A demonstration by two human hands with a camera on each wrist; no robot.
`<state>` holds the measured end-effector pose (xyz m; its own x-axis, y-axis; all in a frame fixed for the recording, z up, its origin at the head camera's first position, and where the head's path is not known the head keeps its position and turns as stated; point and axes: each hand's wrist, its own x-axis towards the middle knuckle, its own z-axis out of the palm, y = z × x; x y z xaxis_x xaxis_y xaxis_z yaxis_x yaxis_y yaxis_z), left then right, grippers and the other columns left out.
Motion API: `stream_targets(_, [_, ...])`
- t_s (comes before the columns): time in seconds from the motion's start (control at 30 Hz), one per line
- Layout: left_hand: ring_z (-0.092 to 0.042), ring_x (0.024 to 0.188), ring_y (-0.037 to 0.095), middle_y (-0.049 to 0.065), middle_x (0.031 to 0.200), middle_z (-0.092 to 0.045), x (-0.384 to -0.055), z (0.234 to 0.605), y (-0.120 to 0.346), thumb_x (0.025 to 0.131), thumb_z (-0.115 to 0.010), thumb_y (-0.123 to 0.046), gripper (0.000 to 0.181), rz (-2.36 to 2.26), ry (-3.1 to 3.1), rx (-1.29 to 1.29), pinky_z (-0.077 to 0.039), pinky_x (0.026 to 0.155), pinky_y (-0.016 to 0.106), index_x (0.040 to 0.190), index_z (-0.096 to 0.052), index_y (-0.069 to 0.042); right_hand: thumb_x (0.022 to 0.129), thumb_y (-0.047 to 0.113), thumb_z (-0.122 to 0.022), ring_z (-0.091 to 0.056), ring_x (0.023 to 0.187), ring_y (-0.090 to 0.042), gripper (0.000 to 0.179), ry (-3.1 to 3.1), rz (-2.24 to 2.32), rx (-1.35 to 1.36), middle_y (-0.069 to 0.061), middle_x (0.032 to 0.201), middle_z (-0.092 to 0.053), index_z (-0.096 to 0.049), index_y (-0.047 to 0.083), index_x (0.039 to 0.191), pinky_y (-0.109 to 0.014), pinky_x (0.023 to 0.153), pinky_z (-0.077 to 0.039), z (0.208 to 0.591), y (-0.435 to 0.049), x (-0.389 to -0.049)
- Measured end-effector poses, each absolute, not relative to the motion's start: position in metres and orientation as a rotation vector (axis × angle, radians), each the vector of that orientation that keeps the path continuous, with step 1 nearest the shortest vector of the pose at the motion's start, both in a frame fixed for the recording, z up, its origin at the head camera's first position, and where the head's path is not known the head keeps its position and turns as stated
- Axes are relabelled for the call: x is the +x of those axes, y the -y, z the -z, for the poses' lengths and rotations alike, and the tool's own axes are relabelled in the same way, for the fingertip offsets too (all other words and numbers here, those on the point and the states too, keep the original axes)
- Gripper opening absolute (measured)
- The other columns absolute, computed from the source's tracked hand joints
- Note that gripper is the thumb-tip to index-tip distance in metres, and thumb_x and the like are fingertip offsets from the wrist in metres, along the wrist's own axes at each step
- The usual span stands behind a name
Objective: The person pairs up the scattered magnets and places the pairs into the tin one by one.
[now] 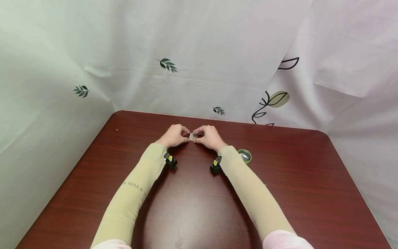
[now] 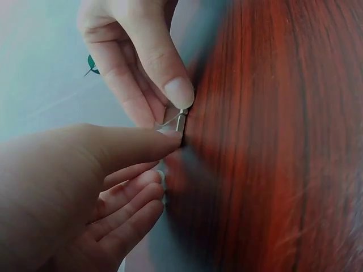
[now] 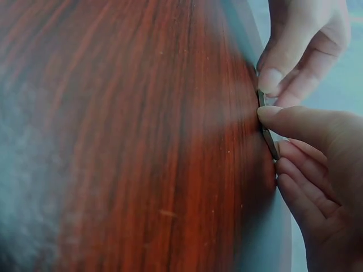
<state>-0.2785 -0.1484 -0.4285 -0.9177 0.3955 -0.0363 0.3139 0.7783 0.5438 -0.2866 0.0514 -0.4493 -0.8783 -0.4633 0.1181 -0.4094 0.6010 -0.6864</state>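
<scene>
A small, flat, silvery-grey rectangular piece (image 1: pixel 191 137) is between my two hands, close to the tabletop. My left hand (image 1: pixel 174 135) pinches its left side between thumb and fingers. From the other side, my right hand (image 1: pixel 210 137) pinches it, the two thumbs close together. Edge-on in the left wrist view, the grey piece (image 2: pixel 180 124) shows as a thin strip between the thumb tips. In the right wrist view, a thin dark end of the piece (image 3: pixel 271 145) sticks out past my right thumb. Fingertips cover much of it, so its exact kind is unclear.
A round green-rimmed tin (image 1: pixel 248 154) stands beside my right forearm, which partly hides it. The dark red wood-grain table (image 1: pixel 186 207) reaches back to a pale hanging cloth (image 1: pixel 199 90) with leaf prints. A black camera is strapped to each wrist.
</scene>
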Motion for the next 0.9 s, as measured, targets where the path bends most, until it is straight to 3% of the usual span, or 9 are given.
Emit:
stream_targets(0.43, [-0.06,0.1,0.027,0.013,0.105,-0.061,-0.279,0.434,0.144,0.089,-0.08,-0.012,0.034,-0.831,-2.826,0.575,-0.051,0.09,0.038,0.118,-0.071,0.003,0.089,0.005,-0.078,-0.065,0.108,-0.021,0.037,-2.714,1.174,-0.802,-0.009,0.119,-0.068,-0.071,0.003,0.126,-0.034,0.093,-0.052,0.45,-0.053,-0.28])
stream_targets(0.9, [-0.058,0.101,0.028,0.014,0.105,-0.061,-0.283,0.426,0.14,0.088,-0.08,-0.013,0.035,-0.743,-2.788,0.57,-0.049,0.091,0.038,0.117,-0.069,0.004,0.09,0.009,-0.078,-0.064,0.105,-0.022,0.041,-2.725,1.159,-0.818,-0.01,0.119,-0.068,-0.069,0.004,0.129,-0.036,0.091,-0.052,0.441,-0.06,-0.273])
